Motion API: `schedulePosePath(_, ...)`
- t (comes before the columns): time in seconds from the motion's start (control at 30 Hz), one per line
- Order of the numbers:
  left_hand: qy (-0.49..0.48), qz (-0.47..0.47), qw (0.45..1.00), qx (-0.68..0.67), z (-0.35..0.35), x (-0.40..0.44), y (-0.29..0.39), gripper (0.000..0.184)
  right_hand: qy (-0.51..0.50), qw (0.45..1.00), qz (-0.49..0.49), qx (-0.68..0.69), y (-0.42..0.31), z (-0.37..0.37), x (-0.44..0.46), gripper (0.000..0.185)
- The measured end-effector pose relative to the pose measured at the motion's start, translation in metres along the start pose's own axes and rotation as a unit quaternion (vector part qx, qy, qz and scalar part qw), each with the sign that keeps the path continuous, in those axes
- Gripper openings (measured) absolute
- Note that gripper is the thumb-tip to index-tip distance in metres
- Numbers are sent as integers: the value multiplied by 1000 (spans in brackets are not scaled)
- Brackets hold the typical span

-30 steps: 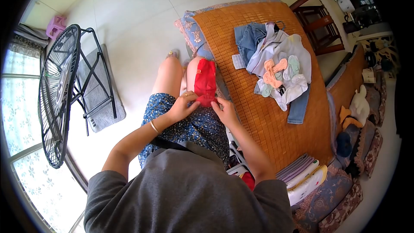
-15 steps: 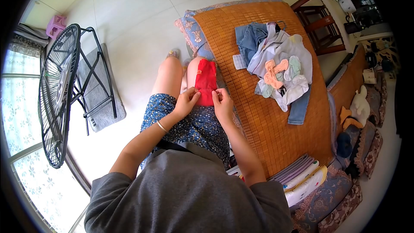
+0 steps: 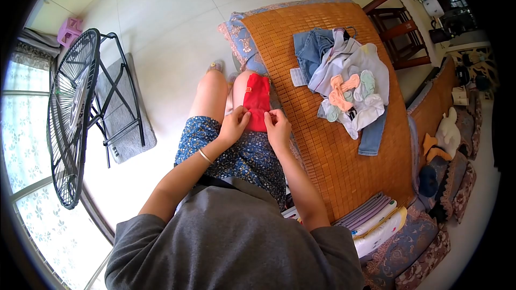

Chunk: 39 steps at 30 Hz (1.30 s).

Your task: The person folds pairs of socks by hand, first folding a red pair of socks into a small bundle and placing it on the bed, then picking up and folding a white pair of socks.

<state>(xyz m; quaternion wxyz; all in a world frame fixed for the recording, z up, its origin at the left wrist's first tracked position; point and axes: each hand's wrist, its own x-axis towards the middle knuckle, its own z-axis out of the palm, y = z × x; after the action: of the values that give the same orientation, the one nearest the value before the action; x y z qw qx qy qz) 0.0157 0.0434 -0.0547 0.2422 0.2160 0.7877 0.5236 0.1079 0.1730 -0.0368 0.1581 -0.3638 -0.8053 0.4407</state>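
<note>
A red sock (image 3: pixel 257 94), or a pair laid together, lies flat along my right thigh, with small orange marks near its far end. My left hand (image 3: pixel 234 127) pinches its near left edge between thumb and fingers. At the near right edge, my right hand (image 3: pixel 278 130) has a similar pinch on the cloth. To the right, a pile of clothes lies on the woven mat (image 3: pixel 322 166): blue jeans (image 3: pixel 371 138), a pale grey top (image 3: pixel 336 62), peach socks (image 3: pixel 338 92) and pale green socks (image 3: pixel 367 83).
Folded clothes (image 3: pixel 371 217) are stacked at the mat's near edge, beside patterned cushions (image 3: pixel 408 241). On the left stands a black folding chair (image 3: pixel 75 113) over a grey floor mat (image 3: pixel 115 118). A wooden chair (image 3: pixel 400 32) is at the far right.
Almost nothing differs. My left hand has shifted very slightly up along the sock's edge, while the sock and clothes pile stay in place.
</note>
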Motion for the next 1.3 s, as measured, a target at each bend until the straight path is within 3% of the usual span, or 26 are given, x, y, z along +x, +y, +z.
schedulePosePath(0.13,22,23,999,-15,1,-1,-1,17,-9,1000,4,-15,1,0,1,15)
schedulePosePath(0.2,-8,-17,1000,11,-2,-1,1,18,-13,1000,14,-7,1,2,1,15)
schedulePosePath(0.47,-14,-23,1000,0,-4,-1,-3,17,-39,998,13,55,-6,-1,-1,13)
schedulePosePath(0.83,-35,-36,999,-23,-3,-2,-17,18,-47,999,11,23,7,4,-5,12)
schedulePosePath(1.03,-35,-54,997,43,-12,-5,7,17,-19,1000,22,-5,8,6,-7,16)
schedulePosePath(1.1,45,159,955,246,-17,-7,11,21,-7,999,27,-21,4,4,-6,17)
schedulePosePath(1.13,44,160,955,246,-23,-5,12,21,-26,998,47,-42,-1,1,-5,19)
schedulePosePath(1.2,-107,403,865,280,-37,0,16,28,-45,995,69,-63,-2,0,-3,21)
schedulePosePath(1.23,-165,405,863,253,-42,1,25,37,-37,998,20,-54,0,0,-2,19)
schedulePosePath(1.3,-167,402,867,241,-43,0,24,38,-29,998,-29,-45,0,-1,-1,17)
